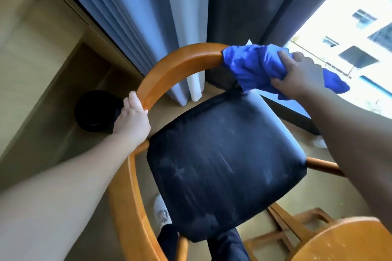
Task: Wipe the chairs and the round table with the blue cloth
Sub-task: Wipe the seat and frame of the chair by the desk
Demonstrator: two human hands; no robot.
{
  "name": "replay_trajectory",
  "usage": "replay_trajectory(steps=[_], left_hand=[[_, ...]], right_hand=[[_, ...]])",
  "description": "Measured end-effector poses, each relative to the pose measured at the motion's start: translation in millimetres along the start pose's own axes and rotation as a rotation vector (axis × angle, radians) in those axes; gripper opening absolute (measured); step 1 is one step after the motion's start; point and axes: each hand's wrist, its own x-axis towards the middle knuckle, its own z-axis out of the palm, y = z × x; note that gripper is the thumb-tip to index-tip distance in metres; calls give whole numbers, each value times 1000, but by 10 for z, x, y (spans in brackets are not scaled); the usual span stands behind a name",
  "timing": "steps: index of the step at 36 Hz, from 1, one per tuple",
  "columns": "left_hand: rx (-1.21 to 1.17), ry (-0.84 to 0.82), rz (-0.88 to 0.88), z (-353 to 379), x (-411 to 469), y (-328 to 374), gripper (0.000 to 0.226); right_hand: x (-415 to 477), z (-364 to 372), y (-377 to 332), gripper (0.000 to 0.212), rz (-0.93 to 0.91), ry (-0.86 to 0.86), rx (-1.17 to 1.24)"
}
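A wooden chair with a curved orange-brown back rail and a dusty black padded seat fills the middle of the view. My left hand grips the left part of the rail. My right hand holds the bunched blue cloth, which is wrapped over the right part of the rail and hides it there. A loose end of the cloth hangs past my wrist. The round wooden table shows at the bottom right corner.
Grey-blue curtains hang behind the chair, with a bright window to the right. A black round bin stands on the floor at the left, by a wooden wall panel. My white shoe is under the chair.
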Motion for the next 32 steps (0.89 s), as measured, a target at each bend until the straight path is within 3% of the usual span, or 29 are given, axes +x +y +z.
replay_trajectory(steps=[6,12,17,24,32], left_hand=[[11,1,-43,-8,-27,68,69],[115,38,101,9,-249,183,86],[125,14,218,31,-452,306,74],[93,-149,397,167,-710,531,54],[30,-283,523,347,-1041,894,52]], right_hand=[[-252,66,271,68,86,-7,-13],[-466,116,452,79,129,-3,-23],[-625,155,582,82,178,-14,-17],[-894,208,768,83,244,-21,10],[-1275,291,1003,85,326,-64,45]])
